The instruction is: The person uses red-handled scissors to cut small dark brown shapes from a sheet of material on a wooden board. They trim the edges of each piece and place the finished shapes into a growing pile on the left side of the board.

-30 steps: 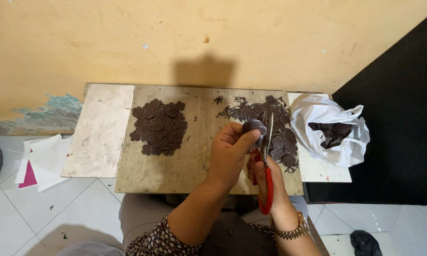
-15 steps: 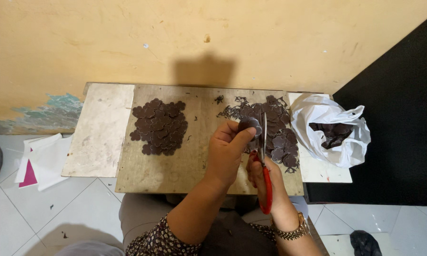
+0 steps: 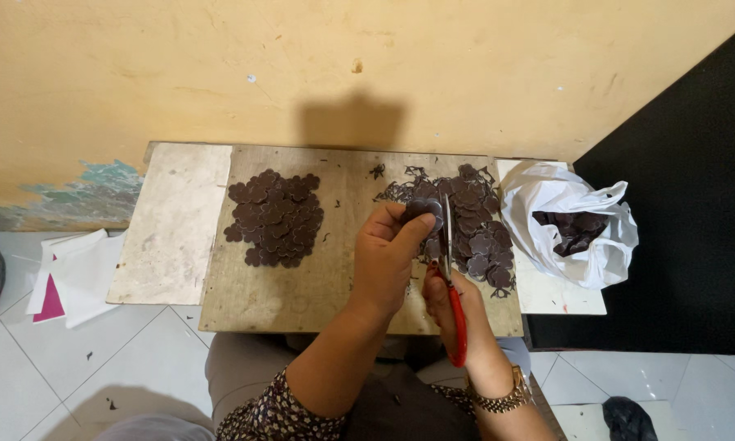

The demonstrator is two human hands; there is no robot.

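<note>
Head view: my left hand (image 3: pixel 388 253) pinches a dark brown cutout (image 3: pixel 424 210) above the board (image 3: pixel 302 290); my right hand (image 3: pixel 453 298) grips red-handled scissors (image 3: pixel 451 286). White bag (image 3: pixel 559 216) sits at the right edge; bare board lies left.

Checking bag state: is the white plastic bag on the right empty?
No, the white plastic bag lies open with dark brown pieces visible inside it.

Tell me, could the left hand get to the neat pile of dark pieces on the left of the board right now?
Probably yes. The neat pile lies just beside the left hand with bare board between, but that hand is pinching a dark piece and would need to free its fingers first.
</note>
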